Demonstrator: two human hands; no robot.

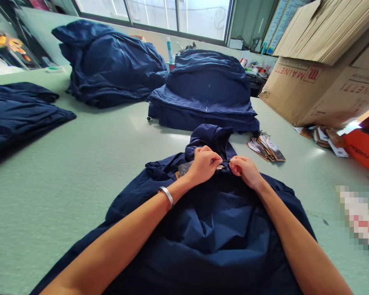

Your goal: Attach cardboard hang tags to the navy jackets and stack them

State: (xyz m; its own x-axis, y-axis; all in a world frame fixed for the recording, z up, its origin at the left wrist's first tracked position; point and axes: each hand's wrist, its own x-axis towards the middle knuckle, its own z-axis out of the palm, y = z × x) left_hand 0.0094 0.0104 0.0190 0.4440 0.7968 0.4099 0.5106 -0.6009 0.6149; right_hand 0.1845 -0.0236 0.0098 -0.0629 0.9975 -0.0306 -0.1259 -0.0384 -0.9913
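A navy hooded jacket [215,221] is spread out in front of me, its hood [207,135] pointing away. My left hand [204,164] is closed in a pinch over the neck of the jacket. Close beside it, my right hand [245,169] pinches too, fingertips pressed together. Between the two sets of fingertips runs a short, thin dark string, too small to make out fully. Partly under my left hand lies a hang tag [184,168] with a clear, shiny cover. My left wrist and fingers hide much of it.
Hang tags [266,147] with black strings lie right of the hood. Stacked navy garments [203,90], a heaped navy pile [107,61] and folded garments [21,114] rest on the pale green table [110,139]. Cardboard boxes [320,90] and an orange bag [364,143] stand right.
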